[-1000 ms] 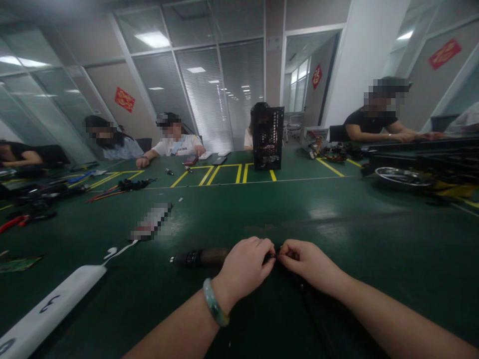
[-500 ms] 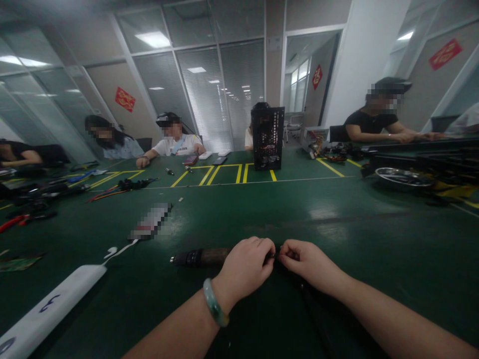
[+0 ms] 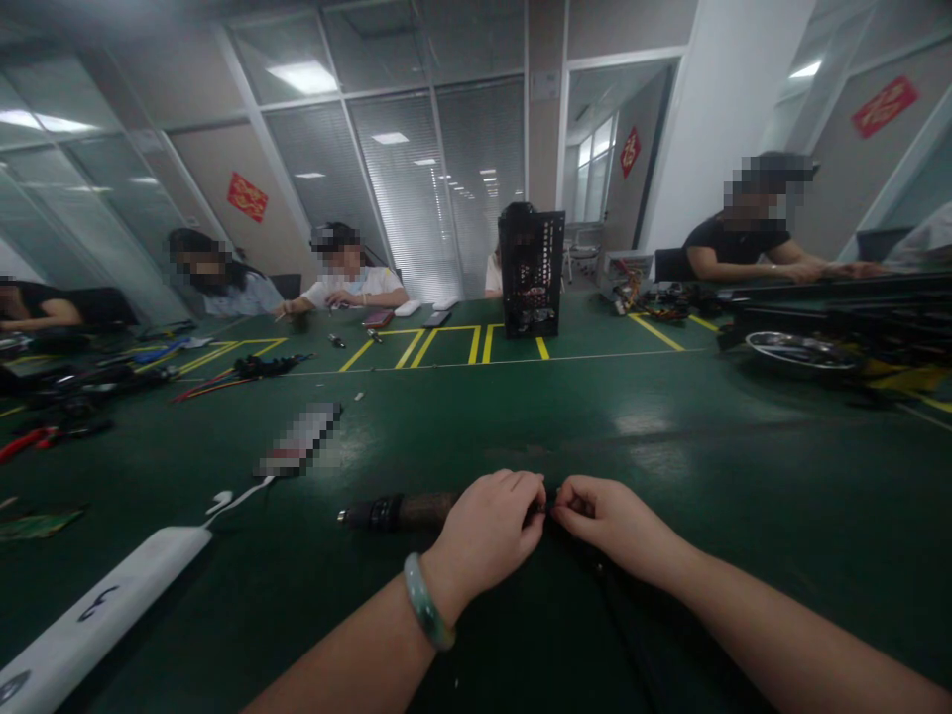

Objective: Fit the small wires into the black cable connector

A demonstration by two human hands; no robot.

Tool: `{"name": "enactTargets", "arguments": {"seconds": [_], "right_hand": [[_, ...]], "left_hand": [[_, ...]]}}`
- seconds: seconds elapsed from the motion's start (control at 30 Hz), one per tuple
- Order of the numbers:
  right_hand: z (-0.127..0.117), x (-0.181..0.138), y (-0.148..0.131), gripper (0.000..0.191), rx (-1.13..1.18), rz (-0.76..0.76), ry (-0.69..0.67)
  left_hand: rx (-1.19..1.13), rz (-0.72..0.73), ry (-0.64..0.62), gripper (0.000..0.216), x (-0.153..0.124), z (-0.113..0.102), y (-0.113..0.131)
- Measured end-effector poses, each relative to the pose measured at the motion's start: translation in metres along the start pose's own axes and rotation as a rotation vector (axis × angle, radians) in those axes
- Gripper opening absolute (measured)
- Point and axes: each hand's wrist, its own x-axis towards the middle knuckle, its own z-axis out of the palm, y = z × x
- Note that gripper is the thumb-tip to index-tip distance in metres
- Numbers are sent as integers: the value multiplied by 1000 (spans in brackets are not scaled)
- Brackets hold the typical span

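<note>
A dark electric screwdriver (image 3: 423, 512) lies across the green table, its metal tip to the left and its brown body running under my left hand (image 3: 495, 516). That hand is closed around the screwdriver's right end, fingers bent down. Close beside it, my right hand (image 3: 606, 516) pinches a thin black cord at the same end. The join between cord and tool is mostly hidden by my fingertips. From below my right hand the black cord (image 3: 614, 595) trails toward the near table edge, hard to make out against the dark surface.
To the left lie a white power strip (image 3: 111, 610), a phone (image 3: 301, 441) and a green circuit board (image 3: 41, 522). A black computer case (image 3: 531, 273) stands at the far side. Dark metal parts (image 3: 840, 317) crowd the right. Several people sit around the table.
My hands and the screwdriver keep almost the same place, with only tiny finger shifts. Across the table, a person in white has drawn an arm in toward the body.
</note>
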Motion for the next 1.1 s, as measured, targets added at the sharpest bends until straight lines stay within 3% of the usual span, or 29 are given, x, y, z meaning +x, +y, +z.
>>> {"name": "enactTargets", "arguments": {"seconds": [0.13,1.1], "right_hand": [[-1,0,-1,16,1,0,-10],[-2,-1,-2,16,-64,-3,-19]], "left_hand": [[-26,-26,25,17,0,1,-1],[10,19,-14,8,1,2,-3]]}}
